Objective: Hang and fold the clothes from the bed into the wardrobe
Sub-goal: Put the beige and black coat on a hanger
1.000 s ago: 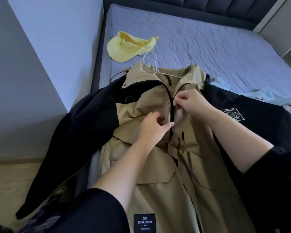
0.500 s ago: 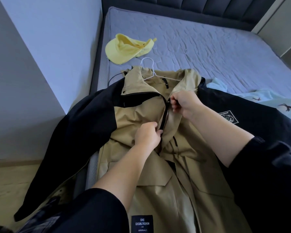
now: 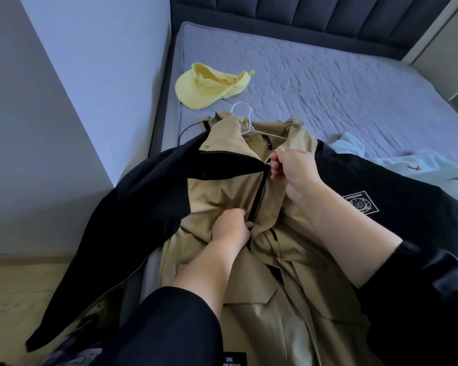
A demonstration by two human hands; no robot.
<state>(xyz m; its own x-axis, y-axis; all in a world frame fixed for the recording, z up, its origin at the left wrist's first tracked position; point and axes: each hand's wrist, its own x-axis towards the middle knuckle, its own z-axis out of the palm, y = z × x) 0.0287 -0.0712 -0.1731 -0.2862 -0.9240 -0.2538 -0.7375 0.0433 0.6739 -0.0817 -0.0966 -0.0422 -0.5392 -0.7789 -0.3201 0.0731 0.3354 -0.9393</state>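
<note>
A wall (image 3: 64, 107) closes in left of the fingers; bare bed (image 3: 341, 83) lies open beyond them. The left hand (image 3: 232, 228) grips the tan-and-black jacket (image 3: 217, 191), spread flat at the bed's near edge. The right hand (image 3: 294, 167) pinches its zip pull under the collar.

Your left hand (image 3: 232, 228) reaches forward, fingers curled, gripping the jacket (image 3: 222, 191). Your right hand (image 3: 294, 167) is farther out, fingertips pinching the jacket near its collar. Forearms bare, dark sleeves at elbows.
</note>
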